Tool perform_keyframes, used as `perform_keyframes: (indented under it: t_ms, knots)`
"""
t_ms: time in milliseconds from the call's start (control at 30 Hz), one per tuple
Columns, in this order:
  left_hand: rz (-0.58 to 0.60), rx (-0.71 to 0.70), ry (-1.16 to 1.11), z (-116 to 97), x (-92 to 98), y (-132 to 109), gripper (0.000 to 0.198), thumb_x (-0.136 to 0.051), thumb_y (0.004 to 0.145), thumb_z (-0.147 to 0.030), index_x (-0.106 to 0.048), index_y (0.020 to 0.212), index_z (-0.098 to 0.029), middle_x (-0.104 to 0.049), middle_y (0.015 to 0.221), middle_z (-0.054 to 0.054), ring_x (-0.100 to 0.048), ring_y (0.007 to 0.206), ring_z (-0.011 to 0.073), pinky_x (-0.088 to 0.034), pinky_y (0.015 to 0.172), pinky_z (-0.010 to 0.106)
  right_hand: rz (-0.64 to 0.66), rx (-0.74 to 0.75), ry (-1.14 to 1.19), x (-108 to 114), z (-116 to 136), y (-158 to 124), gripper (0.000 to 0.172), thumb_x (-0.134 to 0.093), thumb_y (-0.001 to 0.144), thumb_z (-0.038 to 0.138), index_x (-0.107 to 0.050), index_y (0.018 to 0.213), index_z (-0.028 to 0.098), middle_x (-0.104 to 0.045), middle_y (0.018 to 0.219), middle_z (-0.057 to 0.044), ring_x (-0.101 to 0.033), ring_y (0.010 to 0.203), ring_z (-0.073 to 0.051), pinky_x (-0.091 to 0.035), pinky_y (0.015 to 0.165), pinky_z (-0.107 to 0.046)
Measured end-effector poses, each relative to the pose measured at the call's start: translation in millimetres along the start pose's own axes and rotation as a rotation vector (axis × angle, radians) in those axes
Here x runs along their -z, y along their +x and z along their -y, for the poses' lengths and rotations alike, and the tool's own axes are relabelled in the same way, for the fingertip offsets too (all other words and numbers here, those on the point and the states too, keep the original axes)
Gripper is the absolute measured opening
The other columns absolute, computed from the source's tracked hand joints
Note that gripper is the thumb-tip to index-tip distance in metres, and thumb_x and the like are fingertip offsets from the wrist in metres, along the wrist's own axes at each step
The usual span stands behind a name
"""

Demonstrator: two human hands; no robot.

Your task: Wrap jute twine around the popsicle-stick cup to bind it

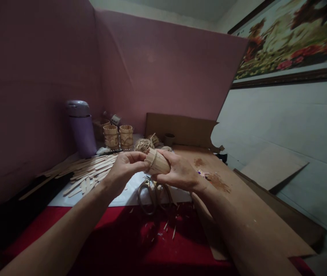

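A small cup made of wooden craft sticks (161,164) lies tilted on its side between my hands, with a band like twine round it near its uneven rim. My right hand (177,168) is wrapped round its body from the right. My left hand (127,166) pinches at the rim end, thumb and fingertips against the band; whether a loose end of twine is between them is hidden. Just below the cup, scissors (147,197) with large loop handles lie on the white sheet (125,197) and red cloth (111,226).
Loose craft sticks (94,170) spread at the left beside a purple bottle (81,130). Two finished-looking stick cups (111,138) stand behind, near a ball of twine (144,145). Brown cardboard (238,195) covers the right side. Wood scraps (174,232) lie in front.
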State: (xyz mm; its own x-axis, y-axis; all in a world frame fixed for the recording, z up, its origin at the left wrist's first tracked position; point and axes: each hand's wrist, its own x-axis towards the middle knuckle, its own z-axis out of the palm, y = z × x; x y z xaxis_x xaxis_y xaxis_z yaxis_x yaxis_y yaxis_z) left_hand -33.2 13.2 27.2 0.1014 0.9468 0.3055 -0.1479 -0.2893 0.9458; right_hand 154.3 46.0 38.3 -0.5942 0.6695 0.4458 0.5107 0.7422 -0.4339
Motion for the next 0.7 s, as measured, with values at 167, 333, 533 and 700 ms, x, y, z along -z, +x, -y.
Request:
perform_keyframes:
  t_ms: [167,333,533,700]
  knots:
    - [-0.002,-0.014,0.036,1.0,0.0,-0.3,0.01,-0.071,0.069,-0.024,-0.073,0.072,-0.015,-0.067,0.069,0.001,-0.056,0.066,0.0122,-0.042,0.066,0.025,-0.004,0.011,-0.034,-0.1,1.5,-0.7,0.067,-0.071,0.068,0.032,-0.05,0.131,0.025,-0.065,0.119,-0.004,-0.062,0.098,-0.023,-0.048,0.08,-0.035]
    - [-0.046,-0.016,0.117,-0.3,-3.0,-0.6,0.015,-0.069,0.07,-0.028,-0.07,0.064,-0.014,-0.063,0.063,0.001,-0.052,0.062,0.0116,-0.039,0.06,0.024,-0.036,0.056,-0.157,-1.0,4.8,-1.4,0.07,-0.072,0.066,0.031,-0.05,0.132,0.022,-0.065,0.122,-0.007,-0.063,0.101,-0.024,-0.048,0.082,-0.036]
    - [-0.062,-0.008,0.16,-1.7,-2.8,-2.8,0.012,-0.066,0.066,-0.024,-0.066,0.059,-0.014,-0.059,0.057,-0.001,-0.049,0.057,0.0112,-0.037,0.057,0.025,-0.052,0.092,-0.255,-1.9,7.3,-1.5,0.07,-0.07,0.068,0.036,-0.05,0.134,0.02,-0.065,0.123,-0.008,-0.063,0.101,-0.026,-0.047,0.081,-0.036]
    - [-0.102,0.001,0.173,-0.9,-3.3,-2.3,0.011,-0.067,0.062,-0.023,-0.065,0.055,-0.014,-0.056,0.052,-0.002,-0.047,0.052,0.0107,-0.036,0.054,0.025,-0.044,0.088,-0.256,-3.3,6.3,-1.4,0.071,-0.07,0.067,0.035,-0.05,0.134,0.02,-0.065,0.122,-0.009,-0.062,0.103,-0.027,-0.047,0.084,-0.038]
